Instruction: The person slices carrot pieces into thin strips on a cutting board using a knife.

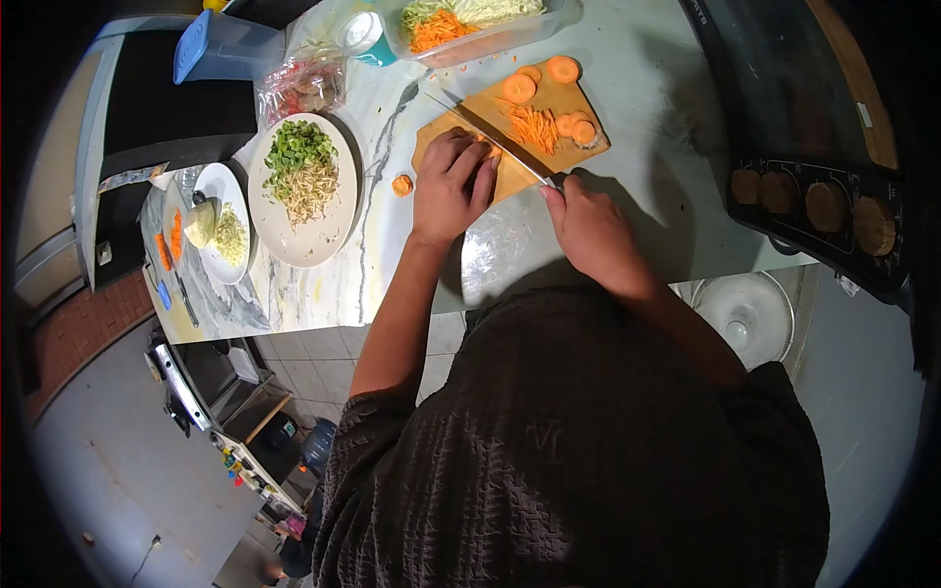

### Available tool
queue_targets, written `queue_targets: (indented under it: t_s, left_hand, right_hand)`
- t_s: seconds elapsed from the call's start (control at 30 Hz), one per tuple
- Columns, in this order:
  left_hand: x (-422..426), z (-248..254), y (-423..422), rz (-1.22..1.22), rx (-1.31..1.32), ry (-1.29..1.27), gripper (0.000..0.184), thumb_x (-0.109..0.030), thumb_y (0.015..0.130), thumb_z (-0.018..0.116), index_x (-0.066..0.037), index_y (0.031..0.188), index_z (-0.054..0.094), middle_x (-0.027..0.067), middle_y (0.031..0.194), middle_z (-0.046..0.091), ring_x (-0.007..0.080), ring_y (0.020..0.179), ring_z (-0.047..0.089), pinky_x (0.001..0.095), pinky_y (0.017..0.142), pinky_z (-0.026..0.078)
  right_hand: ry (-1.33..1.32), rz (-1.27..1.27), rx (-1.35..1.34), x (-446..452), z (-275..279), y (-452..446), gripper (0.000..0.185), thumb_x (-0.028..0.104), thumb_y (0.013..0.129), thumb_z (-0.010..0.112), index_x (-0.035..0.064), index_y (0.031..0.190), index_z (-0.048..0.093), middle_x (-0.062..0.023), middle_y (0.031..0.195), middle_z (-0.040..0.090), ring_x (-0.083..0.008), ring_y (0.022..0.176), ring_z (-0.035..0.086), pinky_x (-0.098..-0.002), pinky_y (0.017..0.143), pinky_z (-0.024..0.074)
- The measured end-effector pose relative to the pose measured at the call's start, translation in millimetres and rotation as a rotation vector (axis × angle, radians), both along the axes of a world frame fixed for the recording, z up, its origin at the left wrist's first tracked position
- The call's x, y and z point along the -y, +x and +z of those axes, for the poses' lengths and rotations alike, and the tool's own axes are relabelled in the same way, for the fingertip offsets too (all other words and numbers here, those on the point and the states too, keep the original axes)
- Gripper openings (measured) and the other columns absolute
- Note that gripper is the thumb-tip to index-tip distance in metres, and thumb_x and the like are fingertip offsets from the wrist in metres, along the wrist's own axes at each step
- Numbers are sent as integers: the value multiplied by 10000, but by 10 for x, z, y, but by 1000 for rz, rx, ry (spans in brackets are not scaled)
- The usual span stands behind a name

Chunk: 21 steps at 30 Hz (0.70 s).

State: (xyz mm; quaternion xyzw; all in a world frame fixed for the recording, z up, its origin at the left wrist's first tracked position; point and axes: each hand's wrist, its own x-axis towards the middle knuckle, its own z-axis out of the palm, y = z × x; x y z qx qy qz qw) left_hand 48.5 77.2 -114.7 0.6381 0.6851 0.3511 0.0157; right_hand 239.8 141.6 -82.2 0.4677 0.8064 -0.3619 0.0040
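Over the cutting board [566, 100], the knife [502, 141] slants diagonally, tip pointing away and left past the edge, handle gripped by the right hand [593, 227]. The left hand [451, 184], fingers bent, holds a carrot piece [493, 150] beside the blade; carrot shreds [534, 129] lie opposite.

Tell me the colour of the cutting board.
The cutting board is light orange-brown, best seen in the head view.
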Motion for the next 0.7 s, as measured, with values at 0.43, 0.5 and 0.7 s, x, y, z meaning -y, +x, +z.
queue_targets:
  t_s: [0.43, 0.5, 0.7]
  left_hand:
    - [4, 0, -4, 6, 24, -43, 206, -96, 780, 704, -25, 969, 659, 135, 968, 612, 325, 954, 573, 396, 838, 458]
    - [6, 4, 1, 13, 13, -34, 204, -100, 782, 705, -25, 966, 660, 136, 965, 606, 322, 943, 571, 394, 830, 456]
    - [7, -13, -7, 17, 11, -16, 200, -106, 778, 715, -26, 954, 663, 136, 954, 596, 318, 933, 571, 395, 824, 457]
  right_hand:
    - [-101, 2, -59, -58, 88, -88, 412, 384, 976, 444, -6, 947, 574, -282, 759, 635, -477, 768, 619, -552, 713, 480]
    - [-134, 8, -85, -76, 78, -98, 418, 390, 975, 443, -5, 945, 575, -285, 755, 633, -479, 776, 617, -555, 720, 477]
    - [-102, 28, -105, -71, -12, -96, 435, 406, 977, 432, -2, 947, 578, -276, 759, 634, -474, 771, 619, -552, 719, 478]
